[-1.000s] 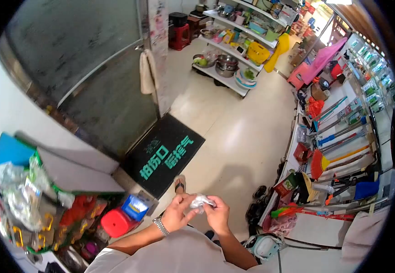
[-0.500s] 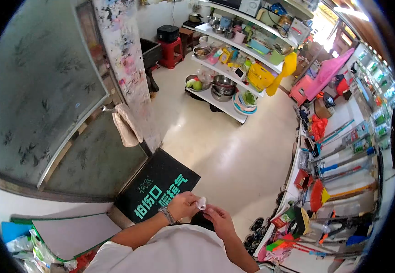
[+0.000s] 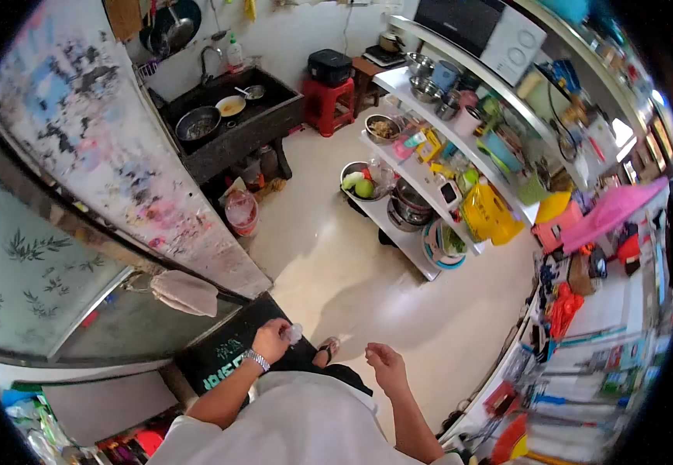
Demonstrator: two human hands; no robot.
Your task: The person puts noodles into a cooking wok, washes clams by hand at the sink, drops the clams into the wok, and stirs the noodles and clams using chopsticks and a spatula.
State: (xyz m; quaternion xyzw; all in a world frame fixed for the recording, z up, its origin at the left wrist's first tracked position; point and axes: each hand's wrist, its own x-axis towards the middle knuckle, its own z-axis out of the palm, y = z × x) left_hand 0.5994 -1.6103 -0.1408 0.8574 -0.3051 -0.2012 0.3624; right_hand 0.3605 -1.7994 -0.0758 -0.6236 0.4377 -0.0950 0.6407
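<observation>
My left hand (image 3: 273, 341) is closed on a small, whitish, see-through crumpled piece (image 3: 294, 334), which pokes out past the fingertips. It looks like thin plastic, but its exact kind cannot be made out. That hand, with a metal watch (image 3: 256, 359) at the wrist, is over the dark doormat (image 3: 232, 353) with green lettering. Apart from it, to the right, my right hand (image 3: 387, 364) hovers above the pale floor. Its fingers are loosely bent and parted, with nothing visible in them.
A dark sink (image 3: 220, 159) with pans stands at the back left, near a red stool (image 3: 328, 108). White shelves (image 3: 410, 232) carry bowls and vegetables. Left is a frosted door (image 3: 34, 256) with a cloth (image 3: 185, 293) on its handle. Brooms and packaged goods line the right.
My hands have come apart; the left keeps the small whitish piece and the right has moved off to the right. The view has swung left and forward, bringing the sink into sight.
</observation>
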